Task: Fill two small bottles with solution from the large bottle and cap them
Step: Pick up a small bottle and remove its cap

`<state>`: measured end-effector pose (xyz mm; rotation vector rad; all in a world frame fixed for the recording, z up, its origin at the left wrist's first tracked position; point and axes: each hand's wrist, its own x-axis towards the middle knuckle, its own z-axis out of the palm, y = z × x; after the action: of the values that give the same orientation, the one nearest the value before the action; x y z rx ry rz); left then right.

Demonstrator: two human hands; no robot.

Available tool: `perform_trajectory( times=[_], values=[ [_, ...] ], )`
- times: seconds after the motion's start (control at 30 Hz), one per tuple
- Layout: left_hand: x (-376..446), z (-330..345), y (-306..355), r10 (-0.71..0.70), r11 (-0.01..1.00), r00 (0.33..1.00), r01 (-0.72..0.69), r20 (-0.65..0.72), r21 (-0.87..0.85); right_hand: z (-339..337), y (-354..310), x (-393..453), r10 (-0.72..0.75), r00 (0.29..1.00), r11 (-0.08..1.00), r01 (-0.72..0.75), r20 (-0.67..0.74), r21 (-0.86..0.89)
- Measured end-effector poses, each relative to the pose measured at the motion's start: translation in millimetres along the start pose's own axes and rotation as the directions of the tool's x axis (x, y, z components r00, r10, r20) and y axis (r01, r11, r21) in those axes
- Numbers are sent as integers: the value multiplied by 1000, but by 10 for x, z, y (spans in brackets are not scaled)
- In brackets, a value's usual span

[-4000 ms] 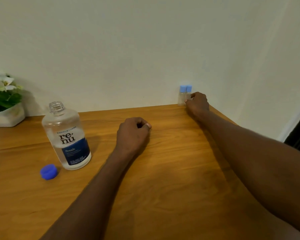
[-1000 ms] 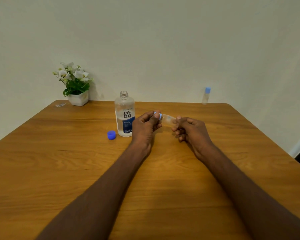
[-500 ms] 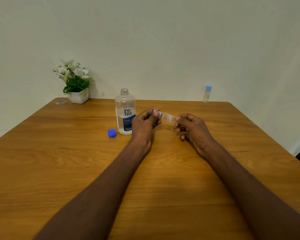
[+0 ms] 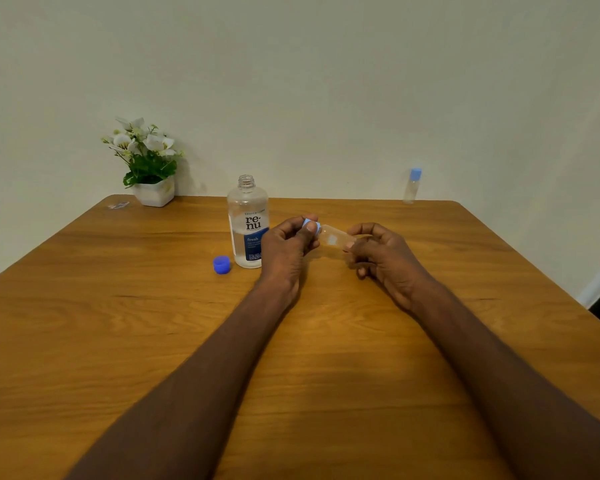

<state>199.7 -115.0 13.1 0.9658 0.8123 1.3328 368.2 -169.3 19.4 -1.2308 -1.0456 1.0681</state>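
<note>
A small clear bottle (image 4: 335,238) lies sideways between my hands above the table's middle. My right hand (image 4: 383,252) grips its base end. My left hand (image 4: 286,247) pinches its light blue cap (image 4: 309,224). The large clear solution bottle (image 4: 247,223) stands open just left of my left hand, partly filled, and its dark blue cap (image 4: 221,264) lies on the wood beside it. A second small bottle (image 4: 412,186) with a light blue cap stands upright at the far right edge by the wall.
A white pot of flowers (image 4: 149,168) sits at the far left corner of the wooden table (image 4: 118,341), with a small wrapper (image 4: 118,204) beside it. The wall runs right behind the table's far edge.
Four seconds ago my right hand reached for the small bottles at the far right corner. One bottle is now held sideways between both hands by the large bottle; over the last second they barely shifted.
</note>
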Motion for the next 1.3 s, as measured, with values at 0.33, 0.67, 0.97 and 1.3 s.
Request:
perform_trajectory(
  times=[0.33, 0.67, 0.97, 1.3],
  values=[
    [-8, 5, 5, -4, 1000, 1000, 4, 5, -4, 0, 3, 7, 6, 1000, 1000, -6, -4, 25],
    [-2, 0, -2, 13, 1000, 1000, -13, 3, 16, 38, -5, 1, 12, 1000, 1000, -12, 4, -12],
    [-7, 6, -14, 24, 998, 999, -26, 29, 63, 11, 7, 0, -2, 999, 1000, 3, 54, -27],
    [-39, 5, -23, 53, 988, 996, -63, 73, 138, 0, 29, -9, -41, 995, 996, 49, 95, -77]
  ],
)
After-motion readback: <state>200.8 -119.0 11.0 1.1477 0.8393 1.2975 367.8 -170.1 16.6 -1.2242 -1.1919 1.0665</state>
